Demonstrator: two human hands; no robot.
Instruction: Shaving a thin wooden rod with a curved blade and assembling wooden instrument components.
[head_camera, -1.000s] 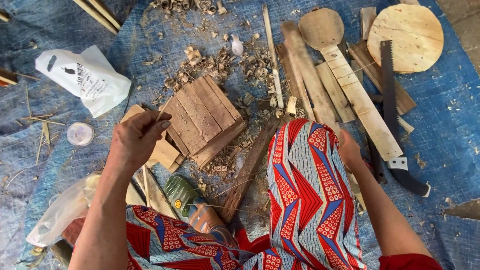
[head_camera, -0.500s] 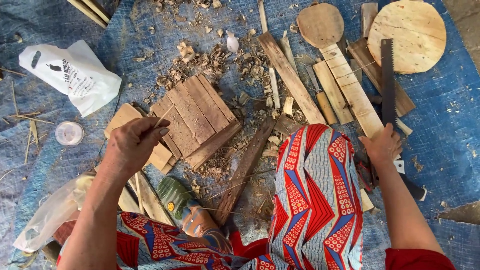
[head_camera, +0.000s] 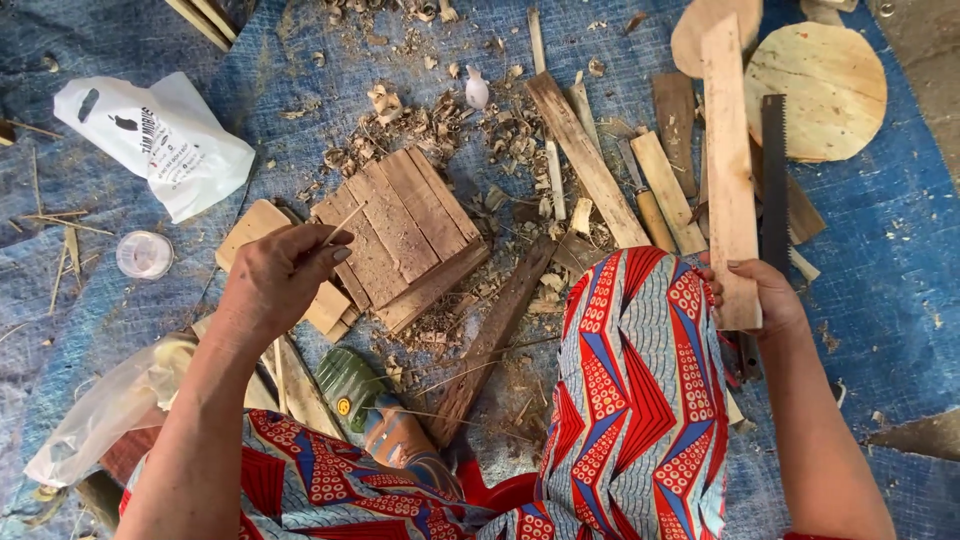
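My left hand (head_camera: 278, 282) pinches a thin wooden splinter (head_camera: 343, 225) over the edge of a square board of joined brown slats (head_camera: 400, 235). My right hand (head_camera: 762, 298) grips the near end of a long pale wooden plank (head_camera: 728, 160), which points away from me over the blue tarp (head_camera: 890, 240). A dark saw blade (head_camera: 774, 175) lies just right of the plank. My knee in red, white and blue patterned cloth (head_camera: 640, 380) sits between my hands.
Wood shavings (head_camera: 420, 125), offcut sticks (head_camera: 585, 160) and a round pale disc (head_camera: 815, 90) lie at the far side. A white plastic bag (head_camera: 155, 140) and small clear lid (head_camera: 145, 254) are at left. A dark plank (head_camera: 495, 335) and a green sandal (head_camera: 350, 385) lie near my legs.
My right hand reached right, took hold of the long pale plank and lifted its near end toward me. My left hand stayed by the slat board with the splinter.
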